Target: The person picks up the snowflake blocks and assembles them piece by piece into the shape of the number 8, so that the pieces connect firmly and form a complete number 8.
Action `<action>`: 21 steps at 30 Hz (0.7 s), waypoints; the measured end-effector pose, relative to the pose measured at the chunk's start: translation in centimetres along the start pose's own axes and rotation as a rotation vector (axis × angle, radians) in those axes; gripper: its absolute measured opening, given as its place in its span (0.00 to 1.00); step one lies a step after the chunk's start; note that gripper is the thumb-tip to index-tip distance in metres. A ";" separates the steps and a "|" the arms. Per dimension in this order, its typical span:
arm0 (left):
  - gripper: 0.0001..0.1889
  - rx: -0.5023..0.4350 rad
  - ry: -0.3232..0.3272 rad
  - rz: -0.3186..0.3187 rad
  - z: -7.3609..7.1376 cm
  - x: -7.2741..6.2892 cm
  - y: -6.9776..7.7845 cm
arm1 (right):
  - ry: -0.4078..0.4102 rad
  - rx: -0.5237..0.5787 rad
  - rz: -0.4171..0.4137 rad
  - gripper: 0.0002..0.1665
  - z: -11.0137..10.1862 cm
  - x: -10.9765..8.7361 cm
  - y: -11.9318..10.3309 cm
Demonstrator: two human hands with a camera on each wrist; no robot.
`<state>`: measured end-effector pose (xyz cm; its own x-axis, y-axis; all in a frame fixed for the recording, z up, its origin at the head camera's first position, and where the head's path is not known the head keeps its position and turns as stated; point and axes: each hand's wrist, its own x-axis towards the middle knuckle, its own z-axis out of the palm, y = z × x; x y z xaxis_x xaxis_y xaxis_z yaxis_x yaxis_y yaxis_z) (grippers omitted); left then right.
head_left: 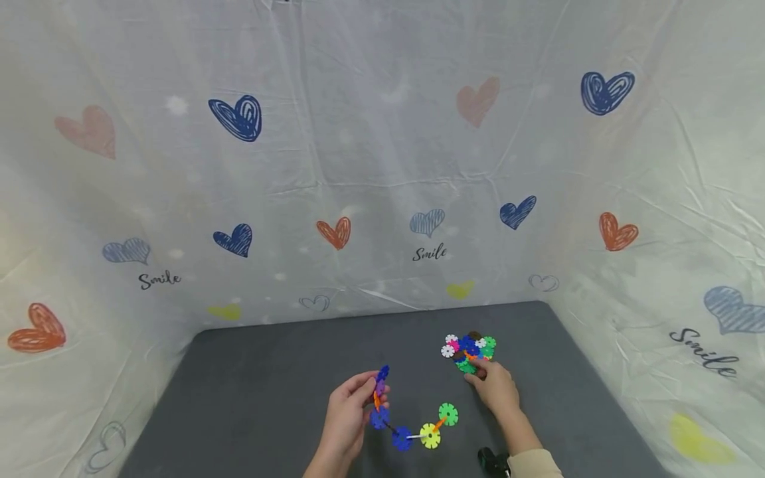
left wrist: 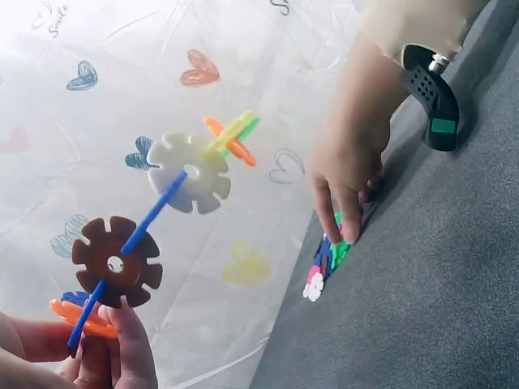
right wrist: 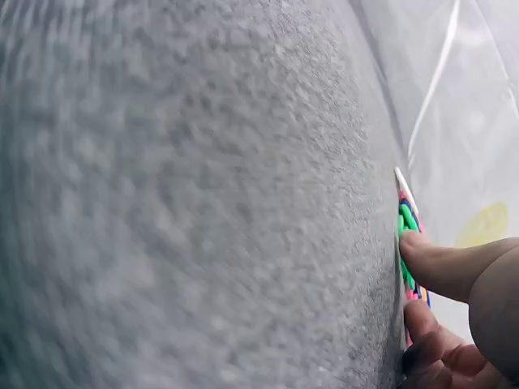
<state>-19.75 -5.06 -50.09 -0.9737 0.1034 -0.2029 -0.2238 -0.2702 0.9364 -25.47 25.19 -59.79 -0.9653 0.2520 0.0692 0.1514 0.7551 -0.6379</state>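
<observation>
My left hand [head_left: 348,415] pinches one end of a chain of interlocking notched plastic discs [head_left: 402,438] between thumb and fingers. In the head view the chain curves from the hand to the right, through blue and yellow discs to a green disc [head_left: 448,414] at its far end. The left wrist view shows its brown disc [left wrist: 117,261] and white disc [left wrist: 190,173] face-on, above the left fingers. My right hand [head_left: 497,388] is at a pile of loose discs [head_left: 469,346], fingertips on its near side. In the right wrist view the thumb [right wrist: 442,263] touches a green disc.
The dark grey tabletop [head_left: 257,392] lies under both hands. A pale cloth printed with hearts [head_left: 370,153] hangs behind it and at both sides. A black wrist-worn device [left wrist: 434,105] sits by the right sleeve.
</observation>
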 end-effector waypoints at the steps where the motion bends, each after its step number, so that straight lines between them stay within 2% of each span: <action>1: 0.17 -0.002 0.001 0.000 0.0 0.0 0.0 | -0.003 -0.006 -0.002 0.20 0.1 0.0 0.0; 5: 0.17 -0.009 0.008 0.003 0.0 0.0 -0.1 | -0.005 -0.012 -0.004 0.17 0.3 -0.2 0.0; 12: 0.17 -0.026 0.025 0.022 -0.2 0.1 -0.2 | -0.024 -0.010 0.023 0.19 0.1 -0.6 -0.5; 18: 0.16 -0.022 0.038 0.046 -0.3 0.1 -0.2 | -0.053 0.035 0.039 0.13 -0.4 -1.3 -1.3; 21: 0.16 0.006 0.066 0.073 -0.4 0.1 -0.2 | -0.058 0.087 0.007 0.11 -0.9 -1.9 -2.4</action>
<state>-19.79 -5.36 -50.43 -0.9881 0.0202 -0.1522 -0.1520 -0.2686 0.9512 -23.77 23.41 -57.74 -0.9754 0.2194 0.0217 0.1413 0.6977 -0.7023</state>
